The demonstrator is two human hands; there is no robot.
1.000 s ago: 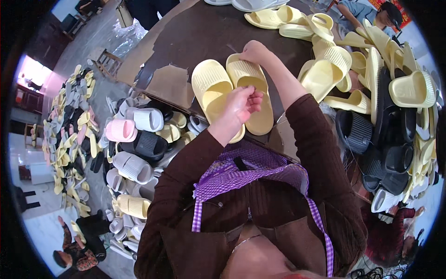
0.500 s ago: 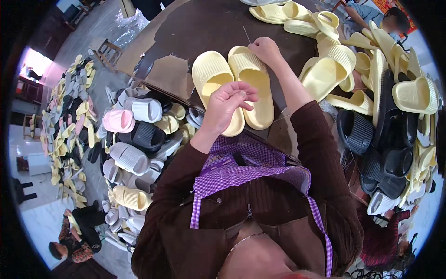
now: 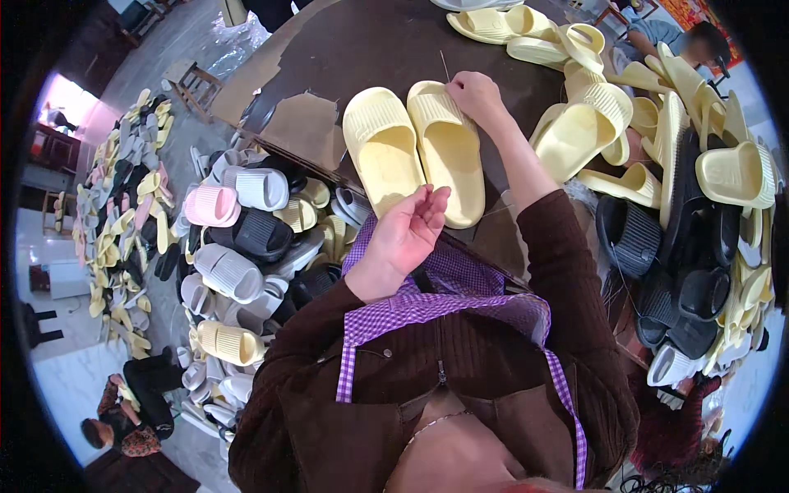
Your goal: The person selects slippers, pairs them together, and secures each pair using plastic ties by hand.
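Two pale yellow foam slide sandals lie paired at 12 o'clock on the dark tabletop. Right hand is pinched on the right sandal's strap. Left hand, earlier touching the heels, is now lifted clear, grip half-curled, empty.

head cam | looks steeply down | close over table

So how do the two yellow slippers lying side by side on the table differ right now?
The left slipper lies untouched, while the right slipper has the right hand at its toe end. The right slipper's heel reaches nearer the person, close to the raised left hand; the left slipper's heel stops shorter. Both are pale yellow, ribbed across the strap, soles down on the dark table.
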